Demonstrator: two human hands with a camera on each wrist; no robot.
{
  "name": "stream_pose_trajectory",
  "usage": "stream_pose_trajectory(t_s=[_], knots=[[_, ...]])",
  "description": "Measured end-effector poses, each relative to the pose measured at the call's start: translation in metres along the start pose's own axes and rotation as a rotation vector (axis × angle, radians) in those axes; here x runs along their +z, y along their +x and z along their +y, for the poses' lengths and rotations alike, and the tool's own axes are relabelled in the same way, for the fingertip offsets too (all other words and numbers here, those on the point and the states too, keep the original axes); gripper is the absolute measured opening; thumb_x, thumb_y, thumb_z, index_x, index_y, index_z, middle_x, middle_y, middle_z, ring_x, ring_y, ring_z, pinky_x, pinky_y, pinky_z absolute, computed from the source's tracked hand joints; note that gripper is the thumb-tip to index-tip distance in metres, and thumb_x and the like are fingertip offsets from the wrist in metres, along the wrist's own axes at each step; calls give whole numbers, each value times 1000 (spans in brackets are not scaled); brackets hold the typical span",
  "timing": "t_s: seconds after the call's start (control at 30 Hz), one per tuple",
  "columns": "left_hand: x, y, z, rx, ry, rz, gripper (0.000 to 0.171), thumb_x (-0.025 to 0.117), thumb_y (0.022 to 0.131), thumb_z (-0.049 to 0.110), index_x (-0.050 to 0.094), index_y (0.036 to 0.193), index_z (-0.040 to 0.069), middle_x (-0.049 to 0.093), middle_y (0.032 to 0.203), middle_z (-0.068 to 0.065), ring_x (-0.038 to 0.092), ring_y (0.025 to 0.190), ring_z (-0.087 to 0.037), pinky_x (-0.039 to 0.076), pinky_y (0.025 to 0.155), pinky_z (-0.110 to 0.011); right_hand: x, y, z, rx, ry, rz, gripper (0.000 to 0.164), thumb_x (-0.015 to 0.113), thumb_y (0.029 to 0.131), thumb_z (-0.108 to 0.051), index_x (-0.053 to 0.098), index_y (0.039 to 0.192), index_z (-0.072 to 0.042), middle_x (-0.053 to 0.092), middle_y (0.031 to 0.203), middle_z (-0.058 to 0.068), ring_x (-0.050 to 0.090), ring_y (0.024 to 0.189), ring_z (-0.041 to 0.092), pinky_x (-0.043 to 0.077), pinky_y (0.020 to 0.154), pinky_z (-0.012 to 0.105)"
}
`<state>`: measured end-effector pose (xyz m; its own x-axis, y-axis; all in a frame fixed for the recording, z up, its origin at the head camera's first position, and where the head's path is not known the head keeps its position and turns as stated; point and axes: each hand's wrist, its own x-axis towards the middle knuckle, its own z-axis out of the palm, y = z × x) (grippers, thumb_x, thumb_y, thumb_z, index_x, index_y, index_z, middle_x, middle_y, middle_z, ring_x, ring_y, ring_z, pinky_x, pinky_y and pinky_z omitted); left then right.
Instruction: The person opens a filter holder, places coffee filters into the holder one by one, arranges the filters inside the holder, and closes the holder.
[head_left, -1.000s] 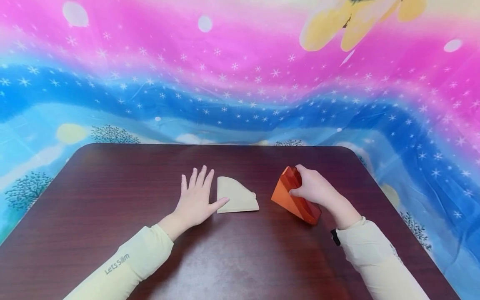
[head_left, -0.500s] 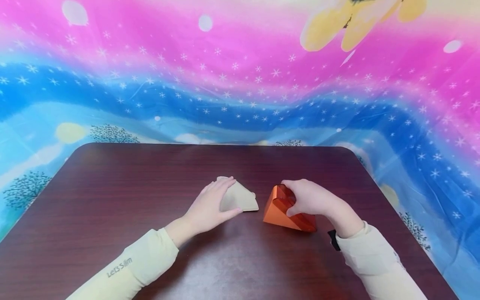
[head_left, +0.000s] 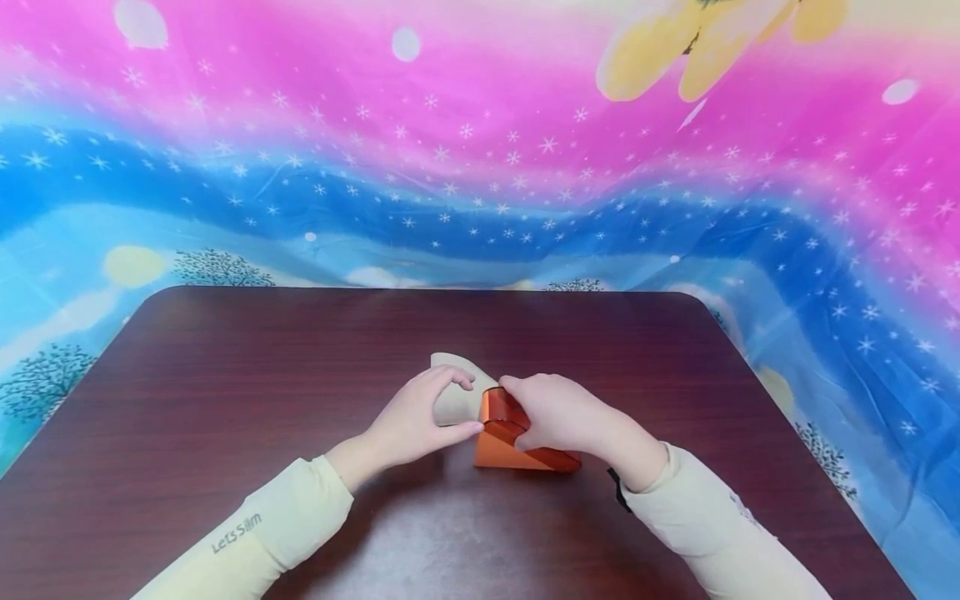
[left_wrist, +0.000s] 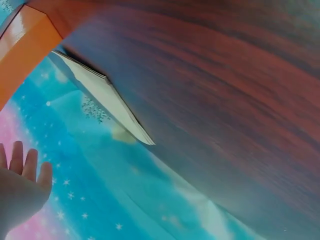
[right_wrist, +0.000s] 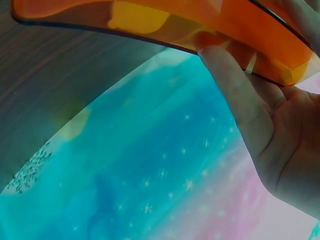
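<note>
My right hand (head_left: 564, 410) holds the box (head_left: 498, 452), moved toward nine o'clock, so paper (head_left: 457, 406) and wide left hand (head_left: 408, 418) seem handy.

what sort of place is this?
Probably a makeshift tabletop filming setup: a wood-grain table and, behind it, a creased snowflake-print cloth backdrop. The room beyond is hidden.

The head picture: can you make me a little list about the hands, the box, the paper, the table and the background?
Right hand: holds the orange box
Left hand: at the cream paper; touching or not, can't tell
Orange box: partly see-through, hides some paper
Cream paper: fan-shaped, lying on the table
Table: dark reddish-brown, rounded far corners
Background: pink-and-blue cloth with white snowflakes
</note>
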<state>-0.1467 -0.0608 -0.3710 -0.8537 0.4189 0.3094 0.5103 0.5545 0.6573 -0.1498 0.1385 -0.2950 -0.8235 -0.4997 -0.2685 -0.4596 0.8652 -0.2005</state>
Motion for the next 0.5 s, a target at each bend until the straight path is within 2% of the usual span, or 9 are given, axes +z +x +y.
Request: stream_pose_trajectory(t_s=[0.13,0.33,0.5], knots=[[-1,-2,-9,21,-23,-18,40,76,75,34,55,105,18,59,112,6,56,110,-18,45,94,-38,2,8,-7,-17,-31,10,42,80,70,-17,52,101,-13,59,78,-3,53,69,13,49,66,30],[-2,-4,-18,74,3,-30,43,78,72,35,56,105,19,60,105,8,58,104,-18,47,91,-37,4,18,-17,-49,-65,34,43,79,71,-19,51,102,-12,59,76,-2,53,66,13,48,65,30],[-4,-4,-20,27,25,-45,45,80,70,36,56,104,18,60,101,7,58,98,-18,48,86,-36,4,23,-22,-67,-81,45,44,79,72,-20,51,104,-11,59,77,-2,53,65,13,48,65,29]])
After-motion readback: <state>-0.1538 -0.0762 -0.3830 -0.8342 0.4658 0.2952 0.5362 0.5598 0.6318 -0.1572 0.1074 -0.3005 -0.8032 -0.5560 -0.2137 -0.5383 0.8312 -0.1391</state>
